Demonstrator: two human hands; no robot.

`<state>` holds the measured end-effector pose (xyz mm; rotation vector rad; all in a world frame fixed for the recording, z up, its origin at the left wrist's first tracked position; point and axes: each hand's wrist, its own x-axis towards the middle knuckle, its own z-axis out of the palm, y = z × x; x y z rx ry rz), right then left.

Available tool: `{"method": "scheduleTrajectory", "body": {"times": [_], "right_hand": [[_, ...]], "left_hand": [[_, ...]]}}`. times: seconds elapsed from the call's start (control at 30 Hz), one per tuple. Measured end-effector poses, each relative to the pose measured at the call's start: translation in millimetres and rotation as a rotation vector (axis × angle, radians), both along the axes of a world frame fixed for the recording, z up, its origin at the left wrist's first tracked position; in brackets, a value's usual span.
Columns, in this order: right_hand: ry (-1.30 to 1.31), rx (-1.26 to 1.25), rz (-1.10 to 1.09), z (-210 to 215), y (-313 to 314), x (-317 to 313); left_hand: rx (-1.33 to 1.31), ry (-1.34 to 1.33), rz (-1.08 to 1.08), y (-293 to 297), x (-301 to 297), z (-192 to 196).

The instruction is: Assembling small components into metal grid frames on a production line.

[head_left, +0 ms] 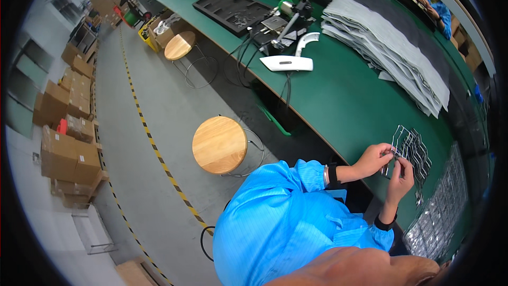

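Observation:
My left hand (373,159) and my right hand (400,179) are together over the near edge of the green bench (338,100). Both pinch the near edge of a thin silvery metal lattice of stamped parts (413,145), which stands up from my fingers toward the bench. My sleeves are bright blue, with a dark band at each wrist. Just beyond my right hand lies a flat tray of several shiny small metal parts (439,214).
A stack of grey sheets (386,47), a white curved device (287,63) with cables and a black tray (233,10) lie farther along the bench. Two round wooden stools (219,144) (180,46) stand in the aisle beside striped floor tape (159,156). Cardboard boxes (69,153) line the left. Another person's blue sleeve (426,0) shows at the far end.

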<state>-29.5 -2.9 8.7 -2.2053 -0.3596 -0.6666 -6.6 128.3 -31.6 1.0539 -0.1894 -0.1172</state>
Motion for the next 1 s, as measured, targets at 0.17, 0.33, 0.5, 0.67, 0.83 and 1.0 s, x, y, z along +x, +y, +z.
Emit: {"method": "scheduleTrajectory", "body": {"times": [0.17, 0.33, 0.5, 0.67, 0.83, 1.0], "right_hand": [[0.249, 0.456, 0.028, -9.4, -9.2, 13.3], [0.348, 0.788, 0.036, -23.1, -31.1, 26.7], [0.365, 0.862, 0.039, -28.5, -29.1, 42.0], [0.432, 1.025, 0.073, -33.1, -23.5, 60.6], [0.482, 0.955, 0.183, -35.1, -19.6, 72.6], [0.494, 0.972, 0.155, -26.8, -1.9, 75.6]], "left_hand": [[0.043, -0.082, 0.139, 30.7, 12.6, -16.2], [0.241, -0.117, 0.193, 69.9, 19.0, -9.4], [0.214, -0.187, 0.188, 79.2, 28.2, -25.8], [0.147, -0.178, 0.208, 79.9, 28.8, -30.5], [0.142, -0.158, 0.260, 82.7, 24.0, -26.9], [0.165, -0.184, 0.321, 79.2, 24.1, -30.4]]}}
